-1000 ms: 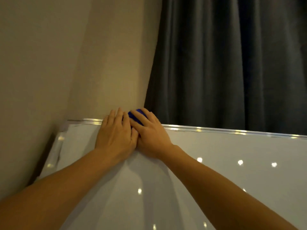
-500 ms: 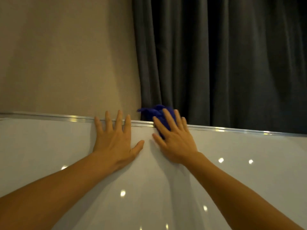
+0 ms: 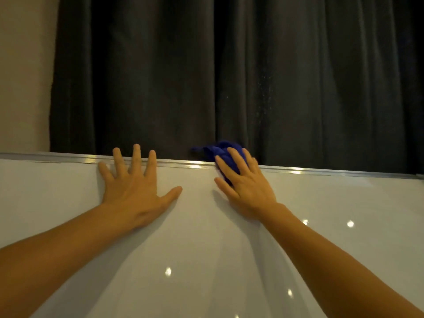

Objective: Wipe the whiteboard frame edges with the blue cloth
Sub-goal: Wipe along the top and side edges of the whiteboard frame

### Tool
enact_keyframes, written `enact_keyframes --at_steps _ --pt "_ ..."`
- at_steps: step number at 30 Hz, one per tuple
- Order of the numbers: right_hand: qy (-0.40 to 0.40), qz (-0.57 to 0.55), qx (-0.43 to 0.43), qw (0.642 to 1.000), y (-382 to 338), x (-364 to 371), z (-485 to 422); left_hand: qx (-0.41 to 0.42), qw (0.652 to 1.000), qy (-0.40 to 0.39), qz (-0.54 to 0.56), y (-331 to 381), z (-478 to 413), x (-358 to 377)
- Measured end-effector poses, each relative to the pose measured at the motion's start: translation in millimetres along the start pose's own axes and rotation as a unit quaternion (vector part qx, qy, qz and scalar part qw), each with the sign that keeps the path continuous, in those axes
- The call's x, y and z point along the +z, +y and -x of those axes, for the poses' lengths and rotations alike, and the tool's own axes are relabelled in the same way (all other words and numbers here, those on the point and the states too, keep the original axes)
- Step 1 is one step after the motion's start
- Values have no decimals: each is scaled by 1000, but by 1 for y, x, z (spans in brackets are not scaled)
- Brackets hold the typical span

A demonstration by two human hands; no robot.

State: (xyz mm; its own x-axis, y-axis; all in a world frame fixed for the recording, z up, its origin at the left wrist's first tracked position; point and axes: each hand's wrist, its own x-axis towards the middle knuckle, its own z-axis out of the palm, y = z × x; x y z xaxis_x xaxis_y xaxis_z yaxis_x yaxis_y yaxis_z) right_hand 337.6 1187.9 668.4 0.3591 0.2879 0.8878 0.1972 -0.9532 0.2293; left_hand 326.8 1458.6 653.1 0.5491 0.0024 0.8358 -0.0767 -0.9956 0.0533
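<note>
The whiteboard (image 3: 206,237) fills the lower half of the view, with its silver top frame edge (image 3: 321,172) running across. A bunched blue cloth (image 3: 218,151) sits on that top edge. My right hand (image 3: 245,187) presses on the cloth, fingers spread over it and over the frame. My left hand (image 3: 135,187) lies flat on the board to the left, fingers apart, fingertips reaching over the frame, holding nothing. Most of the cloth is hidden under my right fingers.
A dark grey curtain (image 3: 229,76) hangs right behind the board. A beige wall (image 3: 25,76) shows at the far left. Small light reflections dot the glossy board surface.
My right hand has slid the blue cloth to the right along the top edge, away from the left corner. My hands, once touching, are now apart, and the left hand has spread flat.
</note>
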Motion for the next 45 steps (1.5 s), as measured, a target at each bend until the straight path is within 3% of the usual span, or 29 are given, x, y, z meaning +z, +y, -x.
enact_keyframes --at_steps 2,4,5,9,11,15,17,23,29,33,36,42,45 --pt "-13 -48 119 992 48 -3 16 2 1000 -19 -1 20 1 4" --pt "-21 -72 178 981 56 -2 20 7 1000 -18 -2 46 0 10" --pt "-15 -68 157 985 47 1 16 9 1000 -13 -2 60 -3 13" --pt "-6 -59 -54 997 13 9 8 29 1000 -11 1 106 -12 15" --pt "-5 -45 -80 996 40 6 9 57 998 6 6 120 -13 21" --pt "-58 -49 116 990 111 -12 15 87 996 30 -4 126 -11 32" --pt "-78 -65 165 981 111 -13 21 88 996 28 0 136 -12 35" --pt "-60 -11 13 998 99 3 22 85 996 24 -23 183 -19 40" --pt "-96 -8 217 971 189 -16 49 91 995 11 -33 207 -23 43" --pt "-73 -35 98 992 185 -3 53 96 995 2 -32 268 -22 42" --pt "-56 -13 27 998 222 -5 62 111 994 2 -13 316 -18 46" --pt "-96 -17 211 973 394 -27 112 109 994 -25 -7 425 0 64" --pt "-90 -50 159 982 414 -21 113 89 996 -23 -16 481 -6 69"
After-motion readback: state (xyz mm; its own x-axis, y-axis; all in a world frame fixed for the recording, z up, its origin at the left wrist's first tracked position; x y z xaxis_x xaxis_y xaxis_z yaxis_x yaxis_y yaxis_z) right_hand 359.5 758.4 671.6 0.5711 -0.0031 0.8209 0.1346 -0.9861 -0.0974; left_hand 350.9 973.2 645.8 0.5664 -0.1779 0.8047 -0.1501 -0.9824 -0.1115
